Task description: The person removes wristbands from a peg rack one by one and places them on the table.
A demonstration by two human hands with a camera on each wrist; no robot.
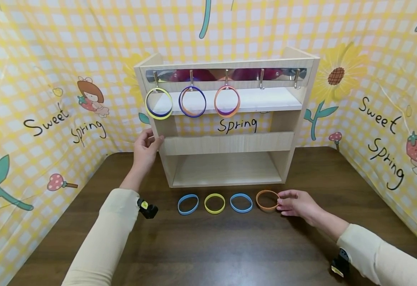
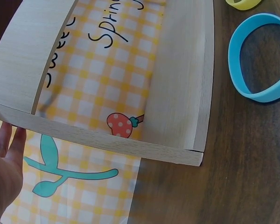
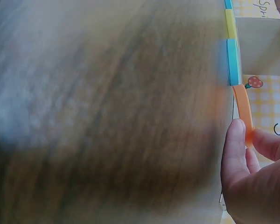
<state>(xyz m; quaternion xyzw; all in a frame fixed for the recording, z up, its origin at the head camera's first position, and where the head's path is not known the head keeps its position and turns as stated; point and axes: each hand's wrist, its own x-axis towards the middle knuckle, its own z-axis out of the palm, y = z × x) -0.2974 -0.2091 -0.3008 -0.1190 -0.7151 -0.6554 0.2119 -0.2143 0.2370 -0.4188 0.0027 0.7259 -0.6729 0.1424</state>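
Note:
My right hand [image 1: 298,204] pinches the right side of an orange wristband [image 1: 258,194] between thumb and fingers, low over the brown table. In the right wrist view, the orange wristband [image 3: 242,105] stands on edge between the fingertips. At the left side of a wooden shelf unit [image 1: 226,143], my left hand [image 1: 146,149] touches the side panel, thumb at its front edge. The left wrist view shows its fingers [image 2: 16,144] reaching fairly straight to that panel. Left of the orange band lie a blue [image 1: 241,211], a yellow [image 1: 214,212] and another blue wristband [image 1: 188,213].
A metal strip with several hooks [image 1: 262,79] crosses the top of the unit. Pairs of bands hang from the three left hooks: yellow [image 1: 159,118] with dark blue, dark blue [image 1: 193,116] with orange, orange [image 1: 238,101] with purple. Checkered cloth [image 1: 122,24] surrounds the table.

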